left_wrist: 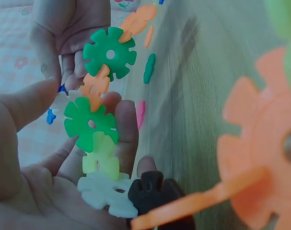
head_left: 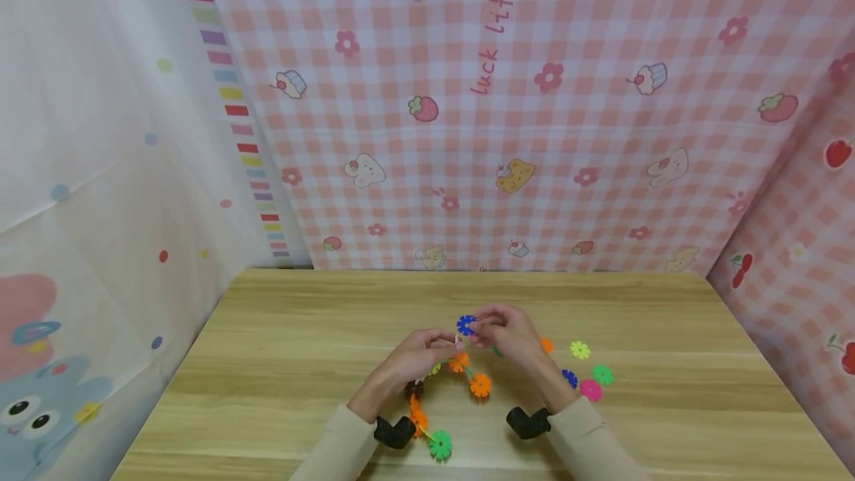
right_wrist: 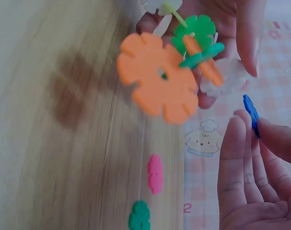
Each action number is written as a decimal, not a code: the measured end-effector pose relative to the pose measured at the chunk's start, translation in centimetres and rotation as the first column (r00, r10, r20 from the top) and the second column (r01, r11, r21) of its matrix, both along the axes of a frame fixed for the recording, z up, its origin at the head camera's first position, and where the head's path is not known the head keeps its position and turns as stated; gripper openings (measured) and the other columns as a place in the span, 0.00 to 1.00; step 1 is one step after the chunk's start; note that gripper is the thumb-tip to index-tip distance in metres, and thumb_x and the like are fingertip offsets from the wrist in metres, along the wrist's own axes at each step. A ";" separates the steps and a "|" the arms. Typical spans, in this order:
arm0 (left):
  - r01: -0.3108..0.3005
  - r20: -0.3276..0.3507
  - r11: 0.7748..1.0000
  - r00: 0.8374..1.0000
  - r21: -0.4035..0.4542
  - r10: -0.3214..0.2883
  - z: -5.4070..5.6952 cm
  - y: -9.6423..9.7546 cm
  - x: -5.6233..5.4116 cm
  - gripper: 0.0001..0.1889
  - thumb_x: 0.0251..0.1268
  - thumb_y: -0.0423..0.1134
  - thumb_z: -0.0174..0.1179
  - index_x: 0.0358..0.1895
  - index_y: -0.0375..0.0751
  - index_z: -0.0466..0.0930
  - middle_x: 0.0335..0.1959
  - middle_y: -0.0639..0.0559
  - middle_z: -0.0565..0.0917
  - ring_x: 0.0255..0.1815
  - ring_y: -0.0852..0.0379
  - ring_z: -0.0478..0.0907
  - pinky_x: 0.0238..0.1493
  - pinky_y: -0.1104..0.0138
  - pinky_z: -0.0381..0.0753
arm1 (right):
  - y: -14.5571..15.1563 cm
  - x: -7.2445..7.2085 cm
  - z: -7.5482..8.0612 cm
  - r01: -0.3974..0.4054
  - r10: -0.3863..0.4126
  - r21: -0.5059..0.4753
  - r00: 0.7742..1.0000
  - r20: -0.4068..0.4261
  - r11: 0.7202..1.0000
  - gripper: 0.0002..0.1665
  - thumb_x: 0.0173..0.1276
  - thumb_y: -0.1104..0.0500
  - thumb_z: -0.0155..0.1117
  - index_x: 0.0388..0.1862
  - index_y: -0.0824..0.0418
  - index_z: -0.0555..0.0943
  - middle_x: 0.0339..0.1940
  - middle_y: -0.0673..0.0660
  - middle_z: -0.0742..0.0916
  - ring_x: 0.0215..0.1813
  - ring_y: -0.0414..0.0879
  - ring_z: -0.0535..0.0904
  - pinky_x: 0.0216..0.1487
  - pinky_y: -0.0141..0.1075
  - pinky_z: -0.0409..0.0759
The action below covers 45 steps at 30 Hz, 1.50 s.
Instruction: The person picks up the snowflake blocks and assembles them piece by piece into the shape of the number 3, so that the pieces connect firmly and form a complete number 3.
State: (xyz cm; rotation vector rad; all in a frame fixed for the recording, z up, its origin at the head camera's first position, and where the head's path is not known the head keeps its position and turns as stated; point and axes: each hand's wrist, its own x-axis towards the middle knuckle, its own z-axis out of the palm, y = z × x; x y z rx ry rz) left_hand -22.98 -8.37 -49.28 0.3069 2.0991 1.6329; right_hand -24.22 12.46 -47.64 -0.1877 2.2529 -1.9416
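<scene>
My left hand (head_left: 417, 355) holds a chain of interlocked plastic snowflake discs in orange, green, yellow, white and black. Thumb and fingers pinch a white disc (right_wrist: 217, 81) of this chain. One branch ends in an orange disc (head_left: 480, 385); another hangs past the wrist to a green disc (head_left: 440, 444) close over the table. A single blue disc (head_left: 465, 325) is pinched between thumb and fingertips of my right hand (head_left: 508, 334). In the right wrist view that blue disc stands edge-on, a small gap from the white one.
Loose discs lie on the wooden table (head_left: 300, 347) to the right: yellow (head_left: 580, 349), green (head_left: 603, 375), pink (head_left: 591, 390), blue (head_left: 569, 378) and orange (head_left: 547, 345), some partly behind my right hand. A checked cloth (head_left: 467, 139) hangs behind the table's far edge.
</scene>
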 end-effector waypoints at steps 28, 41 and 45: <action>-0.019 -0.025 0.999 0.999 0.026 0.019 0.7 0.8 0.2 0.16 0.65 0.51 0.66 0.46 0.43 0.81 0.41 0.50 0.88 0.45 0.54 0.81 0.53 0.57 0.74 | -0.5 0.4 0.3 -0.068 0.090 0.147 0.984 -0.154 0.987 0.08 0.69 0.68 0.63 0.45 0.66 0.84 0.36 0.60 0.88 0.33 0.50 0.84 0.38 0.45 0.86; -0.030 -0.025 0.998 0.999 0.046 0.031 0.7 0.5 0.4 0.16 0.64 0.48 0.67 0.47 0.41 0.81 0.41 0.49 0.88 0.44 0.54 0.82 0.53 0.55 0.76 | -0.5 1.1 0.1 -0.076 0.094 0.112 0.981 -0.171 0.991 0.10 0.69 0.70 0.62 0.48 0.67 0.83 0.34 0.61 0.87 0.31 0.51 0.83 0.39 0.49 0.85; -0.030 -0.026 0.999 0.999 0.045 0.031 0.8 0.4 0.4 0.17 0.64 0.48 0.67 0.47 0.41 0.81 0.41 0.49 0.88 0.44 0.54 0.82 0.53 0.56 0.77 | -0.6 1.1 0.0 -0.075 0.090 0.090 0.981 -0.172 0.993 0.10 0.68 0.70 0.63 0.48 0.68 0.82 0.35 0.63 0.87 0.31 0.49 0.83 0.39 0.50 0.85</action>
